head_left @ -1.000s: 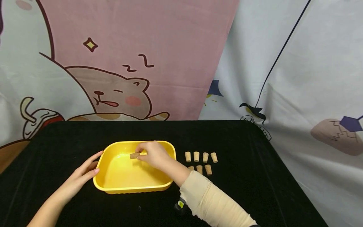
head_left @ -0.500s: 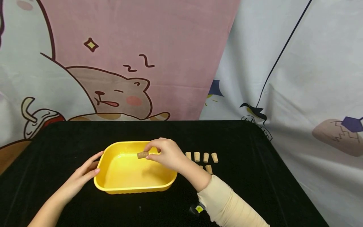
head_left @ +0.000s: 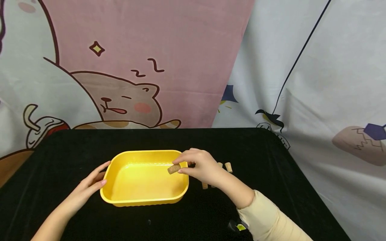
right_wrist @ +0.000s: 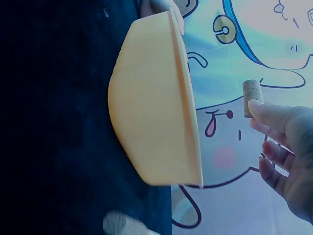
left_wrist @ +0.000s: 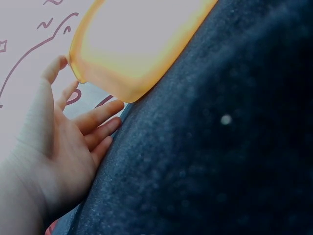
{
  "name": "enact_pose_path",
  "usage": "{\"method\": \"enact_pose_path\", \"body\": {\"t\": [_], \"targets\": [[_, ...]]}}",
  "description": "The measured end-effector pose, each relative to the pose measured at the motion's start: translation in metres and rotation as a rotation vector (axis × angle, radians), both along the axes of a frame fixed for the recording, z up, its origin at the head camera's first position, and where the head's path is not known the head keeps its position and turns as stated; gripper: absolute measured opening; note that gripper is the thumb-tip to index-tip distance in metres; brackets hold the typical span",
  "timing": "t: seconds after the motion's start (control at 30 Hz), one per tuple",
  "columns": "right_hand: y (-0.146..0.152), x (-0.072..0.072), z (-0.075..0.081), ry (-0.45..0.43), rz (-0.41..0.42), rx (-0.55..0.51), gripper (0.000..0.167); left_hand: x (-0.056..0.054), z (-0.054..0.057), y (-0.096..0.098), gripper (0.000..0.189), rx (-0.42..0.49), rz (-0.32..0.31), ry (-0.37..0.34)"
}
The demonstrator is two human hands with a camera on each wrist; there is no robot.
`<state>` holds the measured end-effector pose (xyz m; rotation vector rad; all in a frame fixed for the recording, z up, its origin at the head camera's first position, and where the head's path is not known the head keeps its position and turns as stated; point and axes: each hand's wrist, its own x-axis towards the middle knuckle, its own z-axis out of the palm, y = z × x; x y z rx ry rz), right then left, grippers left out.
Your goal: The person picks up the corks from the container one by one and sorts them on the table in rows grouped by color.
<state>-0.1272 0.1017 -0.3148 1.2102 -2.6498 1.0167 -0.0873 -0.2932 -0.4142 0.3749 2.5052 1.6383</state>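
Observation:
A tapered cork (head_left: pixel 174 168) is pinched between the thumb and fingertips of my right hand (head_left: pixel 202 168), over the right end of a yellow plastic tray (head_left: pixel 144 202). In the right wrist view the cork (right_wrist: pixel 251 95) stands out above the tray's rim, with my thumb across its lower end. My left hand (head_left: pixel 87 185) rests against the tray's left side, its fingers fairly straight along the rim. The left wrist view shows the fingertips of that hand (left_wrist: pixel 68 142) at the tray's end wall.
Several more corks (head_left: pixel 228 167) stand on the black cloth (head_left: pixel 271 201) to the right of the tray, some hidden behind my right hand. A printed curtain (head_left: pixel 193 67) hangs behind the table.
My right hand has moved right, carrying the cork from over the tray's middle to near its right rim. The left hand and tray hold nearly the same place.

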Motion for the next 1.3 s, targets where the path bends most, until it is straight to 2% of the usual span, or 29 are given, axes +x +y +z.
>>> {"method": "enact_pose_path", "body": {"t": [0.3,0.63,0.93,1.13,1.3], "targets": [[0.046,0.003,-0.003,0.003,0.038,0.034,0.025,0.001,0.001,-0.001,0.055,0.029,-0.016,-0.012],[0.095,-0.003,-0.017,-0.043,0.040,0.037,0.032,0.001,0.000,-0.001,0.055,0.024,-0.011,-0.015],[0.136,-0.013,-0.030,-0.038,0.041,0.068,0.034,0.001,-0.001,0.000,0.054,0.022,-0.014,-0.003],[0.155,-0.017,-0.037,-0.066,0.007,0.119,0.036,0.001,0.001,0.000,0.054,0.023,-0.011,-0.006],[0.163,-0.020,-0.044,-0.077,0.022,0.147,0.036,0.001,0.000,0.000,0.054,0.016,-0.010,-0.003]]}}
